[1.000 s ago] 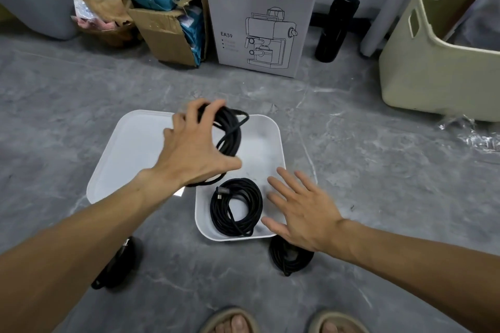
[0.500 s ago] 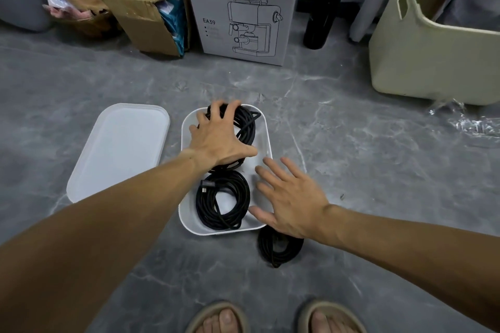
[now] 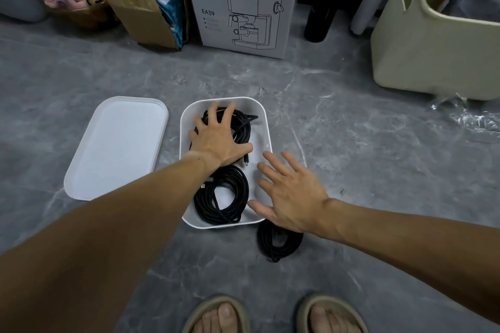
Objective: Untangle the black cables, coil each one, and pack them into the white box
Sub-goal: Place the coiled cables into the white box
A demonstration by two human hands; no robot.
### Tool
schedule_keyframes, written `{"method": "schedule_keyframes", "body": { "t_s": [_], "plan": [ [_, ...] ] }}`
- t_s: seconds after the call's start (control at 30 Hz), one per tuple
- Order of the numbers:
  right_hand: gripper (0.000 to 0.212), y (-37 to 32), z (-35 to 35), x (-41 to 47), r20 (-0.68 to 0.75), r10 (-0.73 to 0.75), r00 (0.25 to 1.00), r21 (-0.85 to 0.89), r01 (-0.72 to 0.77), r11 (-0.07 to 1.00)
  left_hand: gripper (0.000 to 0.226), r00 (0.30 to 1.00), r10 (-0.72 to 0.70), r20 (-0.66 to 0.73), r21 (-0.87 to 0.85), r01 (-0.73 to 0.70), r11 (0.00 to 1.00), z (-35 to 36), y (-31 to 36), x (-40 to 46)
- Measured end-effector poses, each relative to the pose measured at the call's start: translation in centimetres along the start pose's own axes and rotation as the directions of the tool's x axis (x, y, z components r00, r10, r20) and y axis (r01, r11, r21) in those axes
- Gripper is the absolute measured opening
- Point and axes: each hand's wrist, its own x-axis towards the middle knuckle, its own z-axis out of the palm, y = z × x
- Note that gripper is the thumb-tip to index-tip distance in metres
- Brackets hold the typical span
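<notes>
Since a second ago the left hand (image 3: 219,140) has come down from above the white box (image 3: 266,127) and now presses a coiled black cable (image 3: 242,127) flat into the far end of the box, fingers spread and nearly straight over the loops rather than clenched round them, thumb stretched out to the right. One plug of that cable pokes out just beside the thumb. A second coiled cable (image 3: 220,194) lies in the near end of the box, partly under the left forearm, its loops touching the near wall. The right hand (image 3: 289,192) hovers with fingers splayed and relaxed over the right edge of the box, holding nothing; whether it touches the rim I cannot tell. A third coil of black cable (image 3: 278,242) lies on the grey floor (image 3: 365,157) just outside the near right corner of the box, partly hidden by the right wrist. The white lid (image 3: 116,149) lies flat on the floor just beside the left side of the box, apart from it. Along the far edge of the floor stand a torn cardboard box (image 3: 140,11), a coffee maker carton (image 3: 243,3), a black bottle (image 3: 326,3) and a beige plastic bin (image 3: 433,43), with crumpled clear plastic (image 3: 470,116) in front of the bin. Two sandalled feet (image 3: 276,315) show at the near edge.
</notes>
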Motion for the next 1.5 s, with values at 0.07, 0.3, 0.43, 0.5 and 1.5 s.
{"method": "schedule_keyframes", "body": {
  "t_s": [0.07, 0.3, 0.43, 0.5, 1.5],
  "plan": [
    [0.103, -0.1, -0.2, 0.0, 0.012, 0.009, 1.0, -0.001, -0.009, 1.0, 0.097, 1.0, 0.018, 0.022, 0.026, -0.018, 0.999, 0.6, -0.2, -0.2],
    [0.095, -0.2, 0.3, 0.2, -0.048, 0.016, 0.999, 0.014, -0.016, 1.0, 0.086, 0.994, 0.09, -0.055, 0.058, -0.087, 0.995, 1.0, -0.3, -0.6],
    [0.069, 0.2, 1.3, 0.8, -0.311, 0.03, 0.95, 0.024, -0.024, 0.999, 0.071, 0.985, 0.132, -0.107, 0.041, -0.128, 0.991, 0.6, -0.3, -1.2],
    [0.066, 0.4, 0.8, 0.9, -0.359, 0.026, 0.933, 0.034, -0.015, 0.999, 0.063, 0.978, 0.146, -0.146, 0.011, -0.146, 0.989, 0.2, -0.4, -1.7],
    [0.062, -4.3, -1.7, -1.9, -0.337, -0.041, 0.941, -0.012, 0.04, 0.999, 0.04, 0.99, 0.05, -0.133, -0.074, -0.06, 0.995, -3.5, -10.5, -15.6]
  ]
}}
